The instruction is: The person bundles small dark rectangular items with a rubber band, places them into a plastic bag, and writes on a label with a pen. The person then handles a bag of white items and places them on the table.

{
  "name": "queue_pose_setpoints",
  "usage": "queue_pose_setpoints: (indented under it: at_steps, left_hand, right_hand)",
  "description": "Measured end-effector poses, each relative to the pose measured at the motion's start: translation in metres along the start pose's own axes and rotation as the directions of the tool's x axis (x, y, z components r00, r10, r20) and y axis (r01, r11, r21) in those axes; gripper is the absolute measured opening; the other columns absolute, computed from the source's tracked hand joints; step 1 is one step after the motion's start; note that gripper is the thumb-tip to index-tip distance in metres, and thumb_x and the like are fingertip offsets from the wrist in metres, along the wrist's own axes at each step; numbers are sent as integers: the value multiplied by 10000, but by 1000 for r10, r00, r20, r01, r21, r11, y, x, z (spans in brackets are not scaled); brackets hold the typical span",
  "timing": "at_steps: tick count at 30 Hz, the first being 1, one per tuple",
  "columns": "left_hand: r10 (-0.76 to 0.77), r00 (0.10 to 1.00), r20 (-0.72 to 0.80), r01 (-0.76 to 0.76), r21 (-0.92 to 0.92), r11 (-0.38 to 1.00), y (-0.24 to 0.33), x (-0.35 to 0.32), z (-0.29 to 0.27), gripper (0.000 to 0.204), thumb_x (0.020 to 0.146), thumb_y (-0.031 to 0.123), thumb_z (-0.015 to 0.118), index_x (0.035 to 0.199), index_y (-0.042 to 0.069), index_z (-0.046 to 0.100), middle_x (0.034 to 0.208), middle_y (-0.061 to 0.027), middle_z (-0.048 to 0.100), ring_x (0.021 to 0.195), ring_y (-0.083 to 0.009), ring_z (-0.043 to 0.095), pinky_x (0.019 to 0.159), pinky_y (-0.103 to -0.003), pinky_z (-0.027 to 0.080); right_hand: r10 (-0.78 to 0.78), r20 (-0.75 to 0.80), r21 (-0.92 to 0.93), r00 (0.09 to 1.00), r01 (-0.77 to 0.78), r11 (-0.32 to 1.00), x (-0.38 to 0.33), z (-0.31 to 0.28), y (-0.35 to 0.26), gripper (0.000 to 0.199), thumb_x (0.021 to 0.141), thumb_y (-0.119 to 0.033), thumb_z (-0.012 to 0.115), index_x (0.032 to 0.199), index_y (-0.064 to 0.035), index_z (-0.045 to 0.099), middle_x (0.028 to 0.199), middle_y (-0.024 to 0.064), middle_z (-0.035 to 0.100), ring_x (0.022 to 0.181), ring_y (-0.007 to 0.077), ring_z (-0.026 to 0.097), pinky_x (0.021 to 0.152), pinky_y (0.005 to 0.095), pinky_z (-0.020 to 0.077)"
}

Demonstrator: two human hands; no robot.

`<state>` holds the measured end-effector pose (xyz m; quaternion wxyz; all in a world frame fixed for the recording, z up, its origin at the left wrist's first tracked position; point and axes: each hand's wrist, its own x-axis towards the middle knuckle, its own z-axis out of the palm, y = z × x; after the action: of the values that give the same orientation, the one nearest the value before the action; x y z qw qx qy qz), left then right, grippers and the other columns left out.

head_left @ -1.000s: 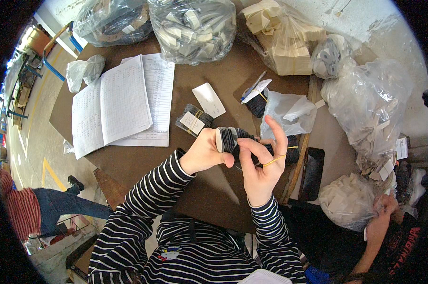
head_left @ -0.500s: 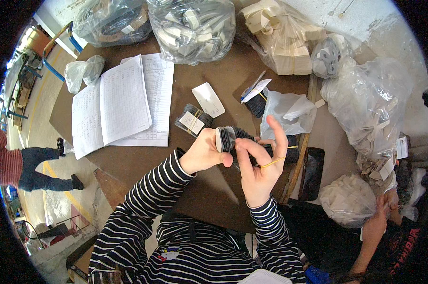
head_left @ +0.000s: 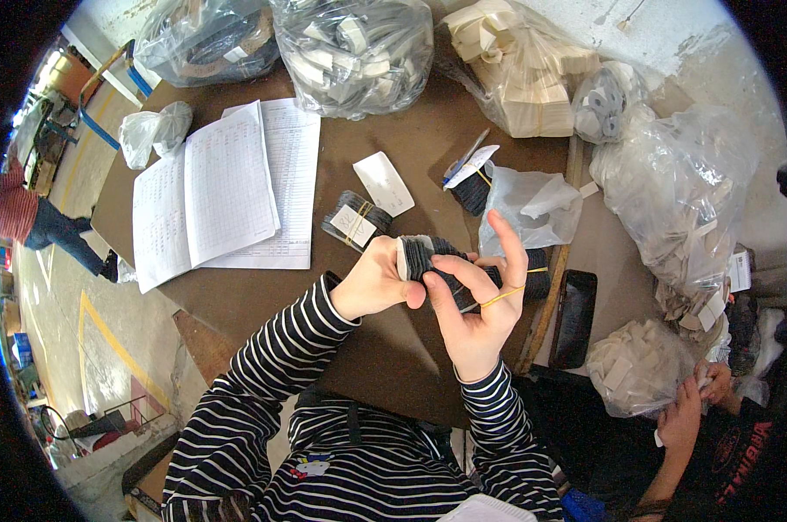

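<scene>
Dk layered stack (head_left: 418, 258), pale end; L grip (head_left: 372, 283), R grip (head_left: 480, 324) clamped on it.

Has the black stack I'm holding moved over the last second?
No, not noticeably: the black stack keeps the same spot, just below and right of the banded bundle, drifting neither way.
</scene>
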<state>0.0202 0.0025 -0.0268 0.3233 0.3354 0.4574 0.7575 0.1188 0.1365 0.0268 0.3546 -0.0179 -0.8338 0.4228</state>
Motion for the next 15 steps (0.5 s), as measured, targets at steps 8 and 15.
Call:
queue_pose_setpoints:
  at_steps: [8,15]
  left_hand:
    - [-20,999,-27,20,-1,1000,-1,0,1,725,711,480,845,1188,-31,651,1059,-38,707,941,-82,604,847,-268,506]
    - [-41,999,-24,42,39,998,-4,-2,-1,693,718,452,862,1177,-26,659,1010,-22,707,882,-76,595,788,-256,510]
  right_hand:
    - [-9,-7,-5,1000,9,1000,0,0,1,270,708,-41,826,965,-84,754,1453,165,487,881,174,597,799,312,507]
    - [1,-13,-19,1000,-1,1000,-1,0,1,315,660,-61,874,955,-97,770,1401,201,531,965,248,665,761,327,547]
